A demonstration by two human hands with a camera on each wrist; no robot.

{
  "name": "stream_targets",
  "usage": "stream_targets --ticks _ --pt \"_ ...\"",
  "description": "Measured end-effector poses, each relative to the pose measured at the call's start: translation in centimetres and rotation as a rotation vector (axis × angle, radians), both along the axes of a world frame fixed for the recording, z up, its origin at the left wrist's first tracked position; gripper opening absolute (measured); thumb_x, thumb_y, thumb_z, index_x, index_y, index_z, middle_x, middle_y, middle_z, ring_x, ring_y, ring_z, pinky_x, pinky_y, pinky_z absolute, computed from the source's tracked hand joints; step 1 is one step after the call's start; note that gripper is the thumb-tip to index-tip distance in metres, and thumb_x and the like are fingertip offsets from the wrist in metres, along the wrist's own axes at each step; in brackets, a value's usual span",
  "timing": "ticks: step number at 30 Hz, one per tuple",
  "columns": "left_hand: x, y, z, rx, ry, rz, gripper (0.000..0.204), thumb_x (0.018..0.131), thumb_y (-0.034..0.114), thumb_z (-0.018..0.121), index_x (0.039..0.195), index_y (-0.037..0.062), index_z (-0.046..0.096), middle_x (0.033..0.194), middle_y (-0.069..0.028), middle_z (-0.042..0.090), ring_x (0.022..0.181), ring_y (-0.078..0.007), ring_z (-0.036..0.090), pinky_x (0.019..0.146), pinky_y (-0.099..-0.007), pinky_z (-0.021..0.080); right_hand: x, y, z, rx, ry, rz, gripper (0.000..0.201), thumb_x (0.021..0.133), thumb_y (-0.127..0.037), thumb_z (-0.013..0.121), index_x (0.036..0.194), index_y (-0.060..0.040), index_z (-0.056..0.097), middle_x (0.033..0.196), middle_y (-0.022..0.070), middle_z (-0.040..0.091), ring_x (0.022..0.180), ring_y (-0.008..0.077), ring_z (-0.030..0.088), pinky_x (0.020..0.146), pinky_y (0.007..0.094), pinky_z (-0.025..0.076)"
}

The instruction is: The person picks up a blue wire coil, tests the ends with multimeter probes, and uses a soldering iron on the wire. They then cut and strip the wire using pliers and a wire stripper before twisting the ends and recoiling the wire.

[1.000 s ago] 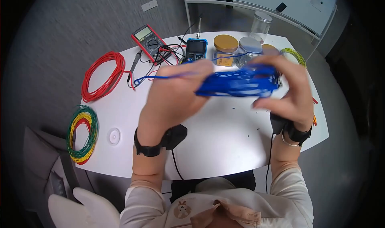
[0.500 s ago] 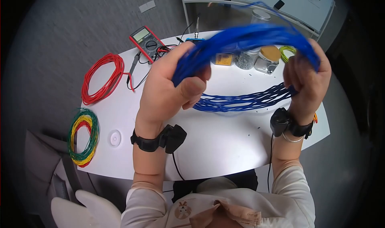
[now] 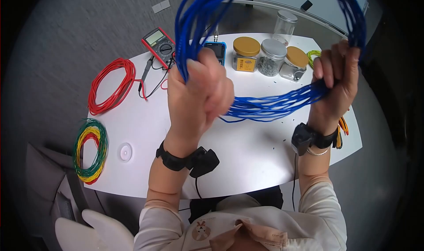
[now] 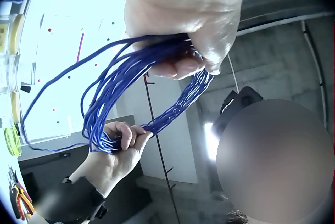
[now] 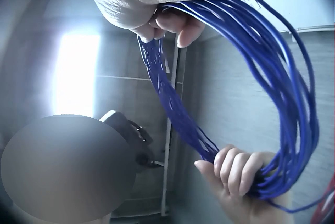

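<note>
A large coil of blue wire [image 3: 274, 106] is held up above the white table [image 3: 247, 154] by both hands. My left hand [image 3: 198, 98] grips its left side, fingers curled round the bundle. On the opposite side my right hand [image 3: 338, 76] holds the coil with its fingers bent over the strands. The coil's far arc rises past the top edge of the head view. In the left wrist view one blue strand [image 4: 49, 82] loops away from the bundle. The right wrist view shows the left hand's fingers [image 5: 238, 169] wrapped round the strands.
At the table's left lie a red wire coil [image 3: 112, 86] and a green, yellow and red coil [image 3: 92, 151], beside a small white disc [image 3: 126, 152]. Behind stand a multimeter [image 3: 160, 45], a blue-edged device [image 3: 218, 52] and several lidded jars [image 3: 246, 52]. Orange-handled tools [image 3: 342, 129] lie at right.
The coil was flattened and blurred between the hands; it has been spread into a wide ring and raised. The right hand's fingers have curled onto it.
</note>
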State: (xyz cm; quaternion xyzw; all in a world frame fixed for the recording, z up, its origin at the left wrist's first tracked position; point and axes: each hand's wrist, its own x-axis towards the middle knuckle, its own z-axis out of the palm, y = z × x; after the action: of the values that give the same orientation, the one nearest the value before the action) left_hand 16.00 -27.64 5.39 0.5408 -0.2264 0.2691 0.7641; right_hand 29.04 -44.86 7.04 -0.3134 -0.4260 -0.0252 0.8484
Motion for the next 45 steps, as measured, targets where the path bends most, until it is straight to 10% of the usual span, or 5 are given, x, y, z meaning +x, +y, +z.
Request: stream_targets --ticks 7,9,12,25,45 --pt "-1.2 3.2 1.7 -0.382 -0.142 0.135 0.041 0.094 0.044 0.044 0.066 0.0146 0.037 0.046 0.0056 0.03 0.033 -0.002 0.023 0.033 -0.0176 0.017 -1.0 3.6 -1.1 -0.377 -0.118 -0.019 0.058 0.082 -0.034 0.064 0.125 -0.0007 0.045 0.11 0.0167 0.057 0.104 0.0237 0.055 0.083 0.0318 0.048" --pt "-1.9 4.6 1.9 -0.455 -0.205 0.206 0.04 0.093 0.043 0.046 0.065 0.0145 0.039 0.046 0.0051 0.031 0.033 -0.0022 0.024 0.033 -0.017 0.019 -1.5 3.6 -1.4 -0.704 -0.696 -0.296 0.05 0.077 -0.029 0.069 0.115 0.0004 0.053 0.093 0.0179 0.062 0.09 0.0236 0.061 0.071 0.0307 0.048" --pt "-2.7 6.5 1.8 -0.47 -0.236 0.283 0.04 0.092 0.042 0.048 0.065 0.0144 0.039 0.047 0.0048 0.031 0.033 -0.0023 0.025 0.033 -0.0165 0.019 -3.3 3.3 0.4 -1.476 -0.93 0.05 0.04 0.075 -0.031 0.07 0.103 -0.004 0.061 0.081 0.0115 0.064 0.073 0.0239 0.063 0.064 0.032 0.048" --pt "-2.9 7.6 1.4 -0.165 0.023 0.047 0.04 0.093 0.043 0.045 0.067 0.0144 0.036 0.046 0.006 0.03 0.031 -0.0008 0.022 0.031 -0.0161 0.016 -1.7 -3.2 2.6 -0.811 -0.95 -0.861 0.018 0.065 -0.021 0.076 0.071 -0.0073 0.066 0.056 0.0024 0.052 0.05 0.0153 0.046 0.047 0.028 0.033" --pt "-2.8 9.6 1.0 -0.708 -0.31 -0.454 0.037 0.095 0.038 0.043 0.07 0.0125 0.035 0.048 0.0038 0.03 0.031 -0.0022 0.023 0.031 -0.0172 0.018 2.2 -1.7 0.9 -1.131 -0.815 -0.429 0.024 0.075 -0.024 0.071 0.07 -0.0012 0.064 0.061 0.0072 0.057 0.053 0.0186 0.051 0.051 0.0298 0.039"
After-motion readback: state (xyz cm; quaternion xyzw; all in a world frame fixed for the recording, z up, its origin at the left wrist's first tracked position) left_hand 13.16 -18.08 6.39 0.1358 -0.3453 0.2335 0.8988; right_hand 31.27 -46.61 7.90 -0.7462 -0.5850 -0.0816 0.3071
